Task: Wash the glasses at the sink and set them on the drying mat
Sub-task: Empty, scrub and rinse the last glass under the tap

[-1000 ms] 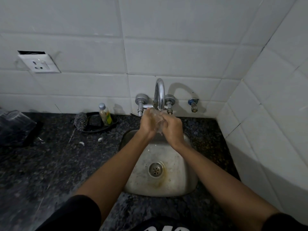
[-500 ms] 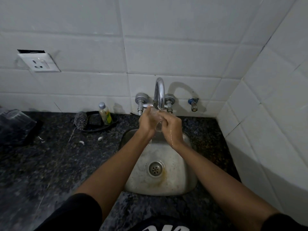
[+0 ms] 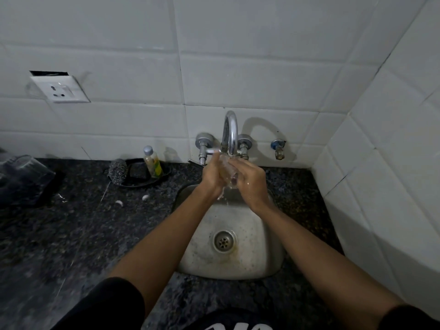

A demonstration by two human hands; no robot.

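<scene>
Glass (image 3: 228,171), clear and wet, is held under the curved spout of the wall-mounted faucet (image 3: 230,132) above the steel sink (image 3: 252,258), water running off it. The left hand (image 3: 214,176) and the right hand (image 3: 251,181) both curl their fingers around it. Another glass (image 3: 26,170) stands upside down at the far left of the dark granite counter (image 3: 71,234), well apart from the sink.
</scene>
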